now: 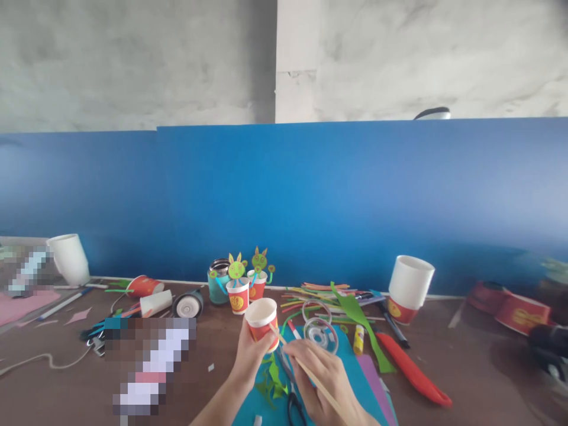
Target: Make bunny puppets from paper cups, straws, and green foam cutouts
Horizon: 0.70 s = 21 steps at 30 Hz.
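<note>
A red and white paper cup (261, 310) is gripped around its side by my left hand (249, 349), with its open mouth turned up toward me. In my right hand (317, 376) is a long, pale wooden stick (320, 387) that looks like a chopstick. Its tip meets the cup's red side near my left thumb; whether it pierces the wall cannot be made out. Below my hands lie a blue sheet (350, 378), green paper scraps (275, 378) and dark-handled scissors (295, 408), partly covered by my right hand.
Two cups with green paper animal figures (238, 296) stand behind, beside a teal flask (217, 284). Rolls of clear tape (320, 334), a yellow glue stick (358, 339), coloured strips, a red pouch (412, 370) and stacked white cups (410, 284) lie rightward. A blue partition (284, 195) bounds the table.
</note>
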Available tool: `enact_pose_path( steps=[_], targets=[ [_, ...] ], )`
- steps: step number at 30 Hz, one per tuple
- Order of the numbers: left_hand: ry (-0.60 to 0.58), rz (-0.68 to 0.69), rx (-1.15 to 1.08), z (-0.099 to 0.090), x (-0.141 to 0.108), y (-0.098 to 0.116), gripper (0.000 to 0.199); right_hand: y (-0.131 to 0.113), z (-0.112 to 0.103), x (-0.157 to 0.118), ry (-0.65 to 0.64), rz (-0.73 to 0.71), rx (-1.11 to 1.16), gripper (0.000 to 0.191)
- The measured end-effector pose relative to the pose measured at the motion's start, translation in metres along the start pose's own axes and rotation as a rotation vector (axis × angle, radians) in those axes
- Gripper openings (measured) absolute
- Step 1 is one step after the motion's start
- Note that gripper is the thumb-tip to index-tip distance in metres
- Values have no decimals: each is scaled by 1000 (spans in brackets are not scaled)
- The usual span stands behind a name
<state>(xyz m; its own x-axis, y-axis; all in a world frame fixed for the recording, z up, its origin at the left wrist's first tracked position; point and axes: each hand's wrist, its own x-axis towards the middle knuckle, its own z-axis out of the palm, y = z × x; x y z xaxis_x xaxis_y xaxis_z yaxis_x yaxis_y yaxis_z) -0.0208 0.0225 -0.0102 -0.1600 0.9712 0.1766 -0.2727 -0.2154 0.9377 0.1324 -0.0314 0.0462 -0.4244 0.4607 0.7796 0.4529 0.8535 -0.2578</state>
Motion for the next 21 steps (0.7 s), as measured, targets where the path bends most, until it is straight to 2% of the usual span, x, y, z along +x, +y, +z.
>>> enact_pose_path(
  steps=[4,7,11,13,16,18,21],
  targets=[
    [-19,-20,21,4,-2,3,53,10,9,-6,-47,47,56,29],
    [-98,-23,-5,5,-3,2,61,17,12,-12,-77,77,102,31],
    [-107,-2,-22,4,-2,2,67,17,13,-13,-156,201,232,31],
    [-79,-3,-15,2,-1,2,69,15,15,-12,-162,373,388,30],
    [-48,14,7,0,1,2,71,12,21,-9,-103,806,753,35],
    [-41,27,24,-1,2,0,71,12,26,-8,-130,1067,925,45],
    [-39,30,53,0,3,-4,71,12,33,-9,-206,1216,947,53]
  ],
)
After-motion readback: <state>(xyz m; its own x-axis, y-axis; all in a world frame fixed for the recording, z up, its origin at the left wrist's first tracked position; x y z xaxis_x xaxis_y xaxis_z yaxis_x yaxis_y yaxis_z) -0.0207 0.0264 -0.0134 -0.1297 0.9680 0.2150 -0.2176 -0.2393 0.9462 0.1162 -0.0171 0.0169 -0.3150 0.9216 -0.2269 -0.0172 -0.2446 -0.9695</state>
